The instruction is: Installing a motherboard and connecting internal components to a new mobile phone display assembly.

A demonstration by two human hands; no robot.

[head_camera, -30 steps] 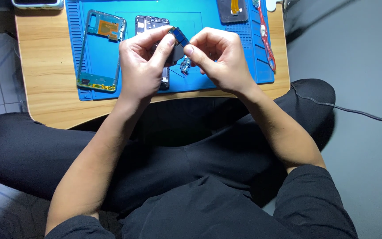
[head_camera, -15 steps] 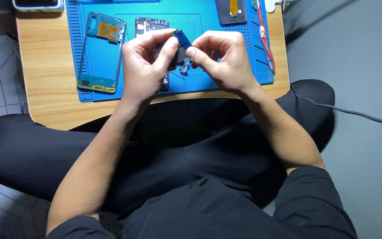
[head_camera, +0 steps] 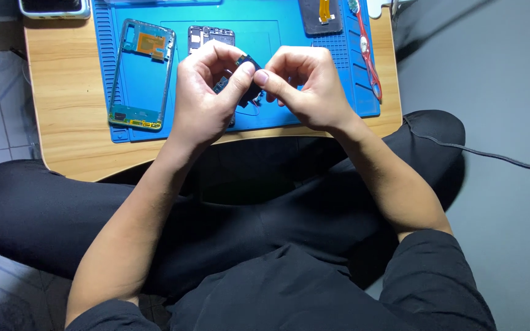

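Both hands meet over the blue work mat (head_camera: 289, 37) on a low wooden table (head_camera: 62, 104). My left hand (head_camera: 207, 98) pinches a small dark phone part (head_camera: 251, 91) with a blue edge between thumb and fingers. The fingertips of my right hand (head_camera: 305, 86) grip the same part from the right side. Most of the part is hidden by the fingers. Just behind my left hand lies a dark circuit board (head_camera: 211, 35). A teal phone frame (head_camera: 143, 83) rests on the mat to the left.
A black phone part with an orange flex strip (head_camera: 321, 15) lies at the mat's top right, beside red-handled tweezers (head_camera: 368, 52). A phone (head_camera: 54, 7) sits at the table's top-left edge. A cable (head_camera: 492, 153) runs over the grey floor on the right. My crossed legs are below the table.
The hands have turned the small part slightly between the fingertips; its blue edge shows less now. Everything on the mat has stayed in place.
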